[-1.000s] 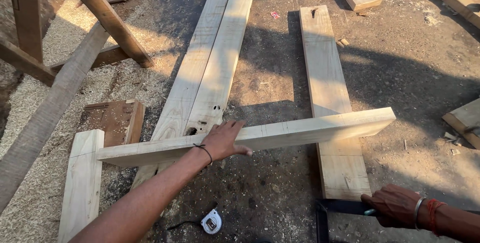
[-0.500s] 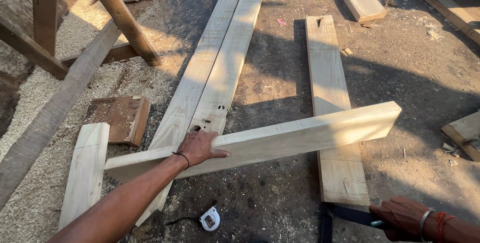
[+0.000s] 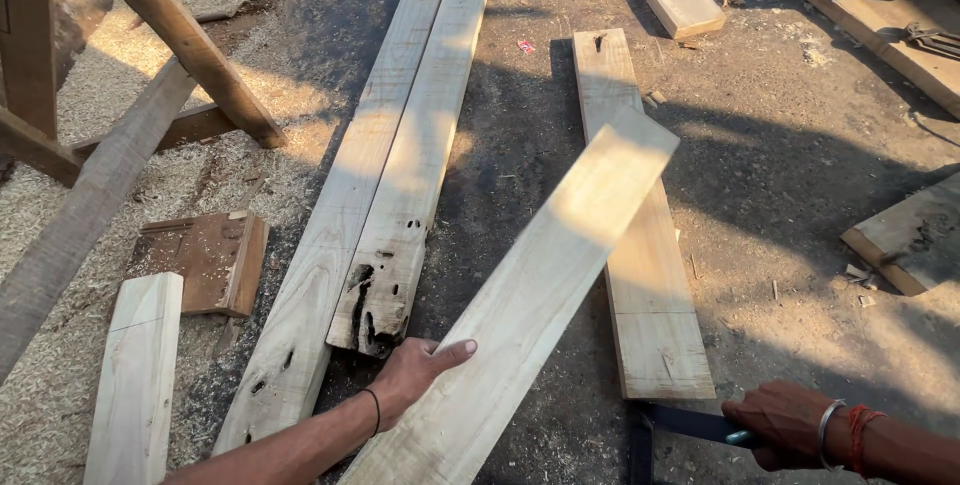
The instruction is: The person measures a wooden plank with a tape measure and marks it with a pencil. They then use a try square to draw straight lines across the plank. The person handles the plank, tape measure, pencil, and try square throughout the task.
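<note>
Gripping pale plank (image 3: 530,295) edge, left hand (image 3: 410,380); right hand (image 3: 785,423) holding square (image 3: 685,423).

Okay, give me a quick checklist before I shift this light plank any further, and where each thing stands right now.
1. Left hand on the light plank: ok, gripping its left edge.
2. Far end of the plank: not ok, it overlaps the short board lying on the ground.
3. Right hand secure on the dark square tool: ok.
4. Plank against the two long planks: cannot tell.
5. Ground around: not ok, wood scraps scattered.
</note>
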